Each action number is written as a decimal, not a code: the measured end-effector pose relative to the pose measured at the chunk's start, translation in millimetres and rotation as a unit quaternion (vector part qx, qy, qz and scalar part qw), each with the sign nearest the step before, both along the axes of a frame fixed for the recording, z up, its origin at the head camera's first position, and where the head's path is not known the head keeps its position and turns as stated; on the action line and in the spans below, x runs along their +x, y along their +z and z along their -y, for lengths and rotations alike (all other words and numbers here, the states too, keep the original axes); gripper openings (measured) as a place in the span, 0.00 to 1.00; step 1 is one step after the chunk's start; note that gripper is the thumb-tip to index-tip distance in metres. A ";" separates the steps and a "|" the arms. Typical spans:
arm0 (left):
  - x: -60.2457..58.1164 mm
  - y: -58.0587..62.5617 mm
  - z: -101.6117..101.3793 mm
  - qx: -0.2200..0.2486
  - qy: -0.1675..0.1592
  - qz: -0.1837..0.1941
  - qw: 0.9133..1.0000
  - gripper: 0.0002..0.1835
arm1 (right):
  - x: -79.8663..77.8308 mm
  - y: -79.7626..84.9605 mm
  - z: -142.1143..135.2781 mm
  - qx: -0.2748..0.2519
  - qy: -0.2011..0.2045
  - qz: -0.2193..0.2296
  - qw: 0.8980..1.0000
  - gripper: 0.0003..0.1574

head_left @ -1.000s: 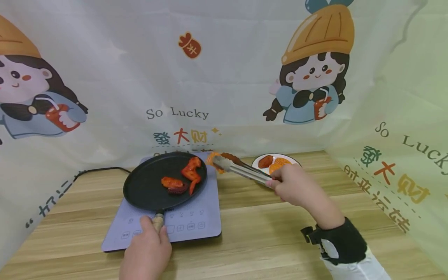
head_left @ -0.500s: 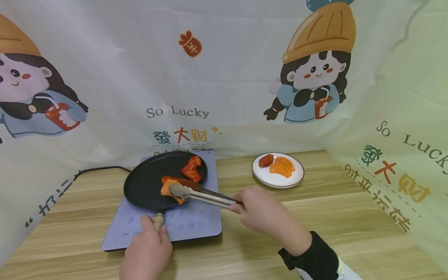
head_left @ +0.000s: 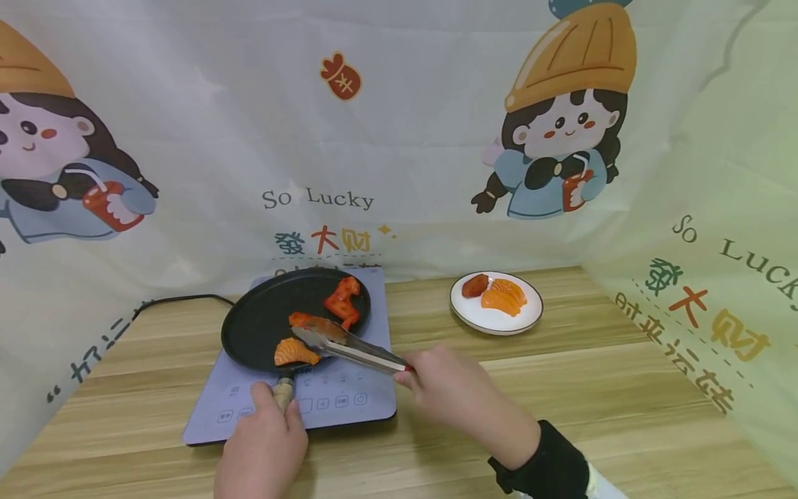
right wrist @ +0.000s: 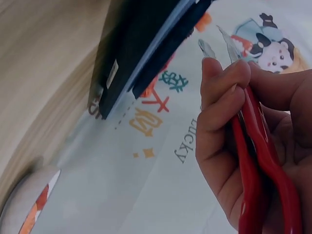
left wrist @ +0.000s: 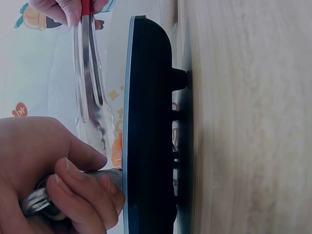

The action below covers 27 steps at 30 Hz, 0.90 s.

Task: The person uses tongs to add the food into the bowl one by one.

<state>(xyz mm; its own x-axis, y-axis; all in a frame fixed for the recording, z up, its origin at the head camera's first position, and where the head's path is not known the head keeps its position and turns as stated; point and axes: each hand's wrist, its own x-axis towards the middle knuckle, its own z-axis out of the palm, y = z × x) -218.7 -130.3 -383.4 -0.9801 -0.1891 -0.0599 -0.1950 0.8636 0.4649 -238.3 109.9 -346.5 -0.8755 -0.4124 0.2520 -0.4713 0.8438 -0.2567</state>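
Note:
My left hand (head_left: 262, 443) grips the wooden handle (head_left: 283, 394) of a round black frying pan (head_left: 255, 326). In the left wrist view its fingers (left wrist: 83, 195) curl round that handle. Metal tongs (head_left: 368, 355) with red grips (right wrist: 249, 161) are in my right hand (head_left: 464, 398), their arms somewhat apart. The tips hang over the pan's front right part, just above an orange salmon slice (head_left: 293, 352) lying near the front rim. A red chicken wing (head_left: 343, 301) lies at the pan's right side. Another reddish piece (head_left: 302, 319) is partly covered by the tongs.
Beneath the pan is a pale induction cooker (head_left: 374, 405), its black cable (head_left: 187, 299) running left. A white plate (head_left: 492, 322) at the back right holds salmon slices (head_left: 501, 298) and a brown-red meat piece (head_left: 475, 285). A printed cloth (head_left: 424, 152) stands behind the wooden table (head_left: 592, 360).
The tongs carried the salmon slice left from near the plate into the pan and let it go near the front rim. The left hand stayed on the handle.

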 end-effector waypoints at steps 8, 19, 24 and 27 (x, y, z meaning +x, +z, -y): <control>-0.9 2.6 -1.4 -0.003 -0.005 0.002 1.000 0.26 | 5.5 24.2 -27.4 0.021 0.008 -0.005 1.000 0.14; -2.2 3.2 -1.9 -0.005 -0.005 0.001 1.000 0.26 | 9.4 32.5 -33.5 0.052 0.023 -0.022 0.998 0.16; -0.3 1.8 -1.8 -0.001 0.002 0.011 1.000 0.26 | 9.9 25.6 -25.4 0.053 0.026 -0.001 0.998 0.15; -0.2 1.3 -1.0 -0.002 0.004 0.011 1.000 0.26 | 9.8 19.7 -18.1 0.071 0.031 -0.027 0.997 0.15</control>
